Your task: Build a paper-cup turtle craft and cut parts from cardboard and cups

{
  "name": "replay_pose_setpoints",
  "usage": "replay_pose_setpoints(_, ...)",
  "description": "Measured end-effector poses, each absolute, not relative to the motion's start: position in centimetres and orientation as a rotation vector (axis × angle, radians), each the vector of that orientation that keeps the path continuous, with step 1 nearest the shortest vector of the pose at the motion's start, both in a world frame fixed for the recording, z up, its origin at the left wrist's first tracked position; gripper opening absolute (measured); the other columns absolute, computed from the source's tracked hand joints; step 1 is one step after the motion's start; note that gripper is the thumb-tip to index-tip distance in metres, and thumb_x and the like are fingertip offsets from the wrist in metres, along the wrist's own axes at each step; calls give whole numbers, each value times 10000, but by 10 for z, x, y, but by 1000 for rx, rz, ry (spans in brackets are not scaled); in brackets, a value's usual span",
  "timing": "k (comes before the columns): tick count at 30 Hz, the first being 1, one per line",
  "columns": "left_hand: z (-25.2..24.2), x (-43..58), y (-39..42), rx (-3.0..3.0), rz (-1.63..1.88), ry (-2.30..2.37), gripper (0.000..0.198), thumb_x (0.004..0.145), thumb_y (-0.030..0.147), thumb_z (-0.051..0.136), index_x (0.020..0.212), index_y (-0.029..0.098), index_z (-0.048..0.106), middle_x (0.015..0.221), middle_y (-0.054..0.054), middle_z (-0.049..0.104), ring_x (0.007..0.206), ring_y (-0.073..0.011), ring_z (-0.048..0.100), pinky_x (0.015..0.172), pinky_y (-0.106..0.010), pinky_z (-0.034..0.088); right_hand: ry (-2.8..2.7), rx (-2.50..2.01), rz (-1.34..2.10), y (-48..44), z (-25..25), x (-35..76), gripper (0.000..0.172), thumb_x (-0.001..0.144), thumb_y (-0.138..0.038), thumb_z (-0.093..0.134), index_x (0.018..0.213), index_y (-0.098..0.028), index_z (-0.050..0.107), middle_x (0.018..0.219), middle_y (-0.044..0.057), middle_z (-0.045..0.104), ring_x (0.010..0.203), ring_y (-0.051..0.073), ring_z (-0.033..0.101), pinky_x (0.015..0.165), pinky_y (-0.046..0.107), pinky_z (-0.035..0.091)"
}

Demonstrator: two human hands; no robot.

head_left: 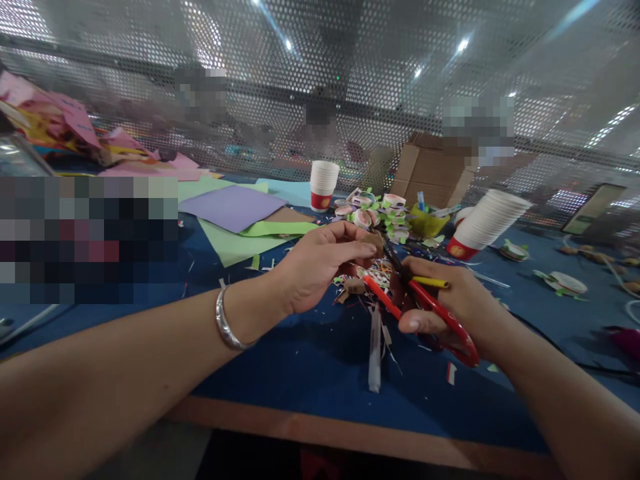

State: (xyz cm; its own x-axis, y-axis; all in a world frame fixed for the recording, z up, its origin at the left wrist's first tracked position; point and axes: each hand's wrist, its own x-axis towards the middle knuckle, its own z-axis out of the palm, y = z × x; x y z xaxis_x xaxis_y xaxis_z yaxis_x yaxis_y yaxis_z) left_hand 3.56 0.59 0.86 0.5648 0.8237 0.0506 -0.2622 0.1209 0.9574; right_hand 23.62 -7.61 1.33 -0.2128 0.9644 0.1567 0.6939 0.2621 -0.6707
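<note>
My right hand point(445, 293) is closed round the red handles of a pair of scissors point(440, 313); their dark blades point up and left toward my other hand. My left hand point(325, 260), with a silver bangle at the wrist, pinches a small brown piece point(374, 241) at the blade tips. Whether the blades touch that piece is too small to tell. Below the hands are paper scraps point(353, 288), an orange-red pen-like stick point(381, 295) and a whitish capped marker point(375, 350) on the blue table point(310, 360). A yellow stick point(431, 282) shows beside my right fingers.
Stacked paper cups point(324, 187) stand behind; another cup stack point(487, 223) leans at the right. Small cup crafts point(365, 212) pile up between them, before a cardboard box point(433, 172). Coloured paper sheets point(233, 205) lie left. A perforated metal screen point(270, 100) rises behind the table.
</note>
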Motion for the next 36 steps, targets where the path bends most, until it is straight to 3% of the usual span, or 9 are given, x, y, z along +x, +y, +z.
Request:
replay_pose_setpoints(6,6,36,4,1252,825,553,112,793,167,707,808,146,598,771,5,608,685,-95,550,615,-236,414,-2011,-1465,564,-75,15,234,537,719,-705,740,912,-211,654,676,-18,600,590,137,511,554,260,420)
replay_pose_setpoints(12,5,37,2,1233,794,564,110,779,144,713,802,138,605,762,8,609,647,-81,550,605,-227,419,-2015,-1545,442,-76,15,233,511,775,-711,678,796,-205,611,712,-10,593,639,141,518,583,262,414)
replay_pose_setpoints(20,7,35,3,1190,732,608,102,796,156,726,792,134,627,731,-11,630,660,-93,575,604,-219,438,-1913,-1587,458,-75,10,231,450,835,-658,651,760,-219,583,595,-32,552,503,117,484,483,251,386)
replay_pose_setpoints(25,8,35,4,1205,727,616,97,801,165,728,779,131,640,722,-15,644,643,-87,566,597,-216,441,-1883,-1649,354,-76,6,228,499,857,-659,623,649,-228,479,485,-45,489,452,113,452,436,246,337)
replay_pose_setpoints(29,7,34,7,1260,753,619,86,804,138,724,811,123,639,738,-21,669,648,-88,587,612,-223,439,-1865,-1716,247,-71,4,234,504,870,-680,588,664,-231,489,467,-48,488,408,113,430,412,256,301)
replay_pose_setpoints(33,12,27,18,1392,821,626,98,844,154,693,927,125,649,842,-64,731,712,-111,638,631,-234,439,-1988,-1752,-14,-57,5,254,553,852,-736,557,635,-234,474,497,-26,489,461,131,442,458,275,296)
replay_pose_setpoints(36,17,17,32,1517,874,646,70,878,205,662,891,139,639,820,-63,733,724,-129,667,630,-244,440,-2038,-1914,-86,-49,6,273,598,856,-790,466,617,-242,450,490,-9,472,473,155,456,494,298,306)
